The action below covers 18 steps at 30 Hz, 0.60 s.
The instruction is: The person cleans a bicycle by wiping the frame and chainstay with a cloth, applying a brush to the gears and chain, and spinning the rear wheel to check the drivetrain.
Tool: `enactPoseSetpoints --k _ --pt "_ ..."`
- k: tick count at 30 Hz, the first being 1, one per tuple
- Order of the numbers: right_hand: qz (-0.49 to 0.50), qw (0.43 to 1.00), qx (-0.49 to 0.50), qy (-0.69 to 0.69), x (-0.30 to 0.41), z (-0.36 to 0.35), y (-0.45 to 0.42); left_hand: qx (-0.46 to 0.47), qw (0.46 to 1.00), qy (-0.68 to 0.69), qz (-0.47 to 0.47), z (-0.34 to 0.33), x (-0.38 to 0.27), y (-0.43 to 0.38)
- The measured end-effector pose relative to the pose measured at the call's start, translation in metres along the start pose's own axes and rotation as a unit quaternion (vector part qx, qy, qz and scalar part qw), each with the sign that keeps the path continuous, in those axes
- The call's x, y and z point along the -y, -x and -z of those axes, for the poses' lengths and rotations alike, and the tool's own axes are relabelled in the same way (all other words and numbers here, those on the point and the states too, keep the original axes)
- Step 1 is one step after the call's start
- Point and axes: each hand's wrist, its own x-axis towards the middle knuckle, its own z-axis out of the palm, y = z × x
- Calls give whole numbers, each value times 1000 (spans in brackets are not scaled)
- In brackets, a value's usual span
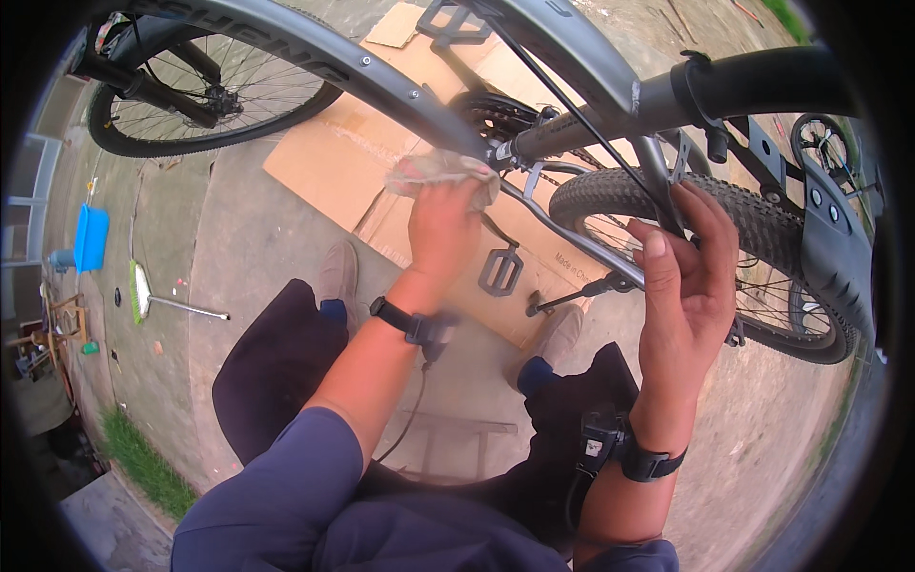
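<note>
A grey mountain bike stands before me, its down tube (pixel 386 82) slanting across the top of the view. My left hand (pixel 444 225) is closed on a crumpled, dirty cloth (pixel 436 174), blurred, beside the lower end of that tube by the bottom bracket. Beyond the cloth lie the chainring and crank (pixel 490 118). My right hand (pixel 686 286) is raised at the rear seat stay (pixel 652 161), palm visible and fingers loosely apart. Its fingertips overlap the stay near the rear tyre (pixel 607 191); whether they press on it is not clear.
Flattened cardboard (pixel 322 164) lies beneath the bike. A pedal (pixel 499 272) and the kickstand (pixel 579 293) are close to my shoes. The front wheel (pixel 207 93) is at upper left. Farther left are a blue bin (pixel 91 237) and a broom (pixel 143 289). A second bicycle (pixel 822 146) stands far right.
</note>
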Motion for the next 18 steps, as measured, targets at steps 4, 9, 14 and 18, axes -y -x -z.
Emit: enactPoseSetpoints --k 4,9,14,18 --pt "13 1000 13 1 0 2 2 22 998 -18 -62 -9 -10 -6" --pt "13 1000 5 0 2 0 2 60 991 -37 -111 -14 -9 -7" --pt "18 1000 9 -5 3 0 2 83 991 67 -82 -32 -27 -10" --pt "16 1000 11 -10 1 3 -2 450 861 223 77 -29 -33 29"
